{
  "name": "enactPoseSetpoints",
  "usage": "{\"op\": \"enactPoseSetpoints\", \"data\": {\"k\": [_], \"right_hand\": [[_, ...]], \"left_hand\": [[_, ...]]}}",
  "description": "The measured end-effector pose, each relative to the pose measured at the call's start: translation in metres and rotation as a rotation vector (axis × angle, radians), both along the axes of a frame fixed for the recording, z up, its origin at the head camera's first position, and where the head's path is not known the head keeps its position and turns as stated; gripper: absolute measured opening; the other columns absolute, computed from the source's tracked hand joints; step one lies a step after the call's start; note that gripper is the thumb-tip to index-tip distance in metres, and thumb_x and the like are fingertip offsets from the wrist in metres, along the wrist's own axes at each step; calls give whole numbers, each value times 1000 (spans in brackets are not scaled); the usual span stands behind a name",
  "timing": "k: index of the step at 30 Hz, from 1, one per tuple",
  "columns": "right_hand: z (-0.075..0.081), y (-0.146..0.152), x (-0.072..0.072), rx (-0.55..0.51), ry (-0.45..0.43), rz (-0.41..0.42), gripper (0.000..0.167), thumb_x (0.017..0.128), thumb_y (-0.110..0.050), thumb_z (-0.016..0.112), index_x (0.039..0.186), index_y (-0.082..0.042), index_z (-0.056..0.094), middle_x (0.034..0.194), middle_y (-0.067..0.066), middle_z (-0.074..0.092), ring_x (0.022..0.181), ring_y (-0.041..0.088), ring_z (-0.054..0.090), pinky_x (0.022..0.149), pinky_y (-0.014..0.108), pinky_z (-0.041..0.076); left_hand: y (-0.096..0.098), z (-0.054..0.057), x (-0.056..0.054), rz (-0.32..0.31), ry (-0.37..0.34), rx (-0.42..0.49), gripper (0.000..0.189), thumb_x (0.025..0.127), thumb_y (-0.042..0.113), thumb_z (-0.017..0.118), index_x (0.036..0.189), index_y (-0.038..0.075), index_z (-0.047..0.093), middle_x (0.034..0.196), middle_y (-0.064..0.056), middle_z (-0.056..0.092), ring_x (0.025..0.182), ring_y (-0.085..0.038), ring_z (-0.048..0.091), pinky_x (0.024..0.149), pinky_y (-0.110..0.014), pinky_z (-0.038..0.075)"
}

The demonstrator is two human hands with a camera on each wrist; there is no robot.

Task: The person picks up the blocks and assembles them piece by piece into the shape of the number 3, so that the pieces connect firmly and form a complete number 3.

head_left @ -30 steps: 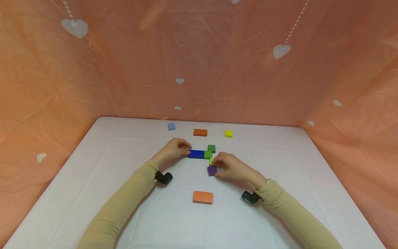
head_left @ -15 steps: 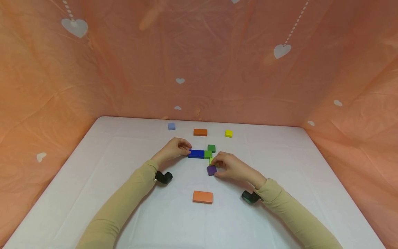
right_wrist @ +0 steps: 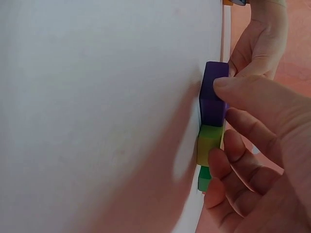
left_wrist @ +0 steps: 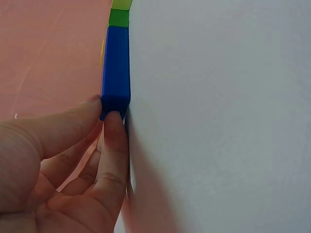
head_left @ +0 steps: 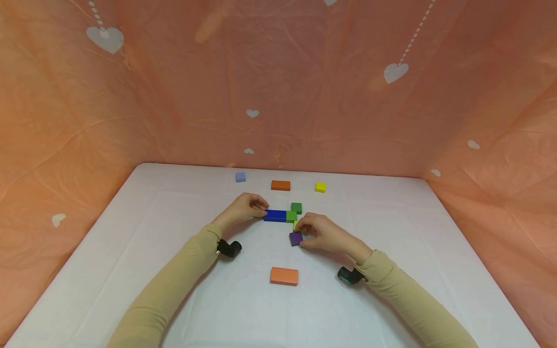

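In the head view, my left hand (head_left: 244, 208) grips the left end of a long blue block (head_left: 275, 216) with thumb and finger. A green block (head_left: 291, 217) touches the blue block's right end, and a darker green block (head_left: 296, 208) lies just behind it. My right hand (head_left: 326, 233) pinches a purple block (right_wrist: 214, 92) by its edge. A yellow-green block (right_wrist: 209, 145) lies against the purple one, partly covered by the right fingers in the head view. All these blocks lie flat on the table, forming a branching row.
Nearer me lies an orange block (head_left: 284, 276). Farther back are a light blue block (head_left: 240, 177), a dark orange block (head_left: 280, 185) and a yellow block (head_left: 320, 187). An orange curtain (head_left: 278, 96) encloses the white table (head_left: 209, 309).
The purple block has shifted very slightly left with my right hand. My left hand and the other blocks have kept their places.
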State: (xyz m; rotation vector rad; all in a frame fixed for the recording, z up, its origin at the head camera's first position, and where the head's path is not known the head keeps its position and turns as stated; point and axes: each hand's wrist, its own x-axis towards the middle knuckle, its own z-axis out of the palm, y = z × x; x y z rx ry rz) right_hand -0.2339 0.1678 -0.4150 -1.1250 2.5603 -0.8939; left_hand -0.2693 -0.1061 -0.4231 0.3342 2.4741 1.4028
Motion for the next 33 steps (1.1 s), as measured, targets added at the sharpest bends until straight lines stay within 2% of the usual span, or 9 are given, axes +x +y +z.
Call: {"op": "enactPoseSetpoints", "data": {"k": [19, 33], "right_hand": [[8, 1, 5, -4, -28, 0, 30, 80, -11, 78, 107, -7, 65, 99, -1, 61, 91, 17, 57, 82, 30, 49], [9, 2, 7, -14, -6, 11, 30, 80, -10, 77, 106, -5, 65, 101, 2, 62, 93, 18, 58, 83, 31, 49]], "left_hand": [[0, 0, -1, -10, 13, 8, 22, 87, 5, 69, 108, -1, 66, 94, -8, 64, 86, -19, 58, 77, -27, 50], [-1, 0, 0, -3, -1, 7, 22, 88, 7, 69, 108, 0, 66, 94, -8, 63, 85, -20, 57, 76, -27, 50]]}}
